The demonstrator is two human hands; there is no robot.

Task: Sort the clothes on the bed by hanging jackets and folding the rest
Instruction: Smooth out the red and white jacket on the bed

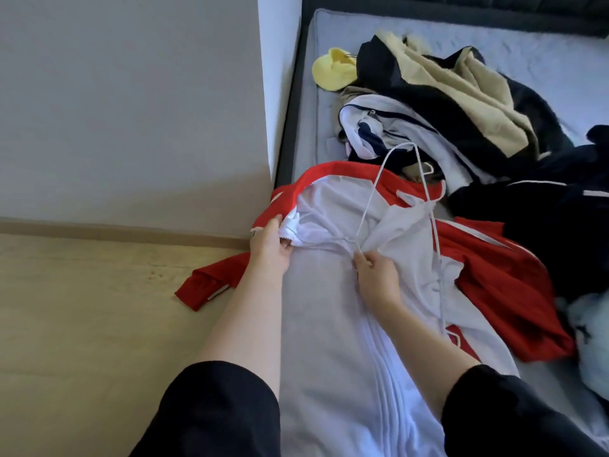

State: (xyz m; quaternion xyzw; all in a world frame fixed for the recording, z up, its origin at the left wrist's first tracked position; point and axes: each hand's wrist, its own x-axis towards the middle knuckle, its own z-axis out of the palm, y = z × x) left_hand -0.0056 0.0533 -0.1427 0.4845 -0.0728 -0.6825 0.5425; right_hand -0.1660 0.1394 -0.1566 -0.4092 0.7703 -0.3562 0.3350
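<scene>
Your left hand (pixel 272 240): fingers curled, gripping the lining edge of the red-and-white zip jacket (pixel 494 278). Your right hand (pixel 375 272): pinching the thin white wire hanger (pixel 373 189) that lies on the jacket. Jacket: spread open at the near edge of the grey quilted bed (pixel 543 61), one sleeve on the floor. Beyond: black-and-beige clothes heap (pixel 461 94).

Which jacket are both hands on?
The red jacket, open with white lining up, hanger on it. Left hand and right hand hold it; the other jackets lie piled beyond.
</scene>
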